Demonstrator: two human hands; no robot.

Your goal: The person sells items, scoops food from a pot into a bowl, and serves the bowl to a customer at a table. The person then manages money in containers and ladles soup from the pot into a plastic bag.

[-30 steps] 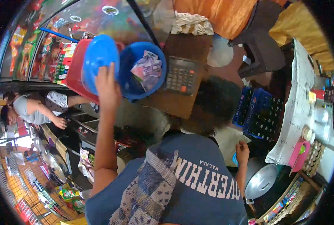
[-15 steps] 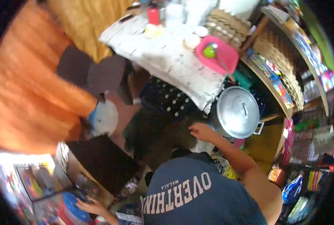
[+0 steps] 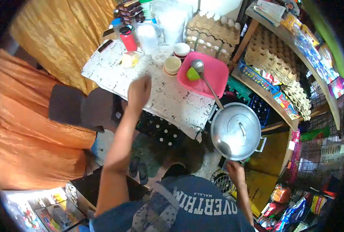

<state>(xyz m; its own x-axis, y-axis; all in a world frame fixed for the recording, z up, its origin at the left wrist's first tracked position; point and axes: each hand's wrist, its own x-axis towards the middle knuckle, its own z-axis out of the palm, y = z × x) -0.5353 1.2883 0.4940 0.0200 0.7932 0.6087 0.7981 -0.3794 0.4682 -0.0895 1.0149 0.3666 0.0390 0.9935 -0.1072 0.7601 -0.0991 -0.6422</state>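
My left hand (image 3: 140,91) is above the near edge of a small table (image 3: 168,98) with a spotted white cover. Its fingers are curled and turned away, so anything inside them is hidden. Beyond that hand lie a pale yellow packet (image 3: 130,60) and a stack of cream bowls (image 3: 172,65). My right hand (image 3: 235,171) is closed, just below the rim of a large lidded metal pot (image 3: 235,129). What it may hold cannot be made out. A pink basin (image 3: 218,71) on the table contains a metal ladle (image 3: 197,65) and a green bowl (image 3: 193,74).
Egg trays (image 3: 212,29) and a red bottle (image 3: 128,38) stand at the table's back. Loaded wooden shelves (image 3: 270,94) line the right. Dark chairs (image 3: 98,106) and an orange curtain (image 3: 36,116) are on the left. Slippers (image 3: 142,173) lie on the floor.
My left hand has swung from beside a blue lid at lower left up to the table. My right hand has drawn back toward me, below the pot. The view has turned and sharpened.
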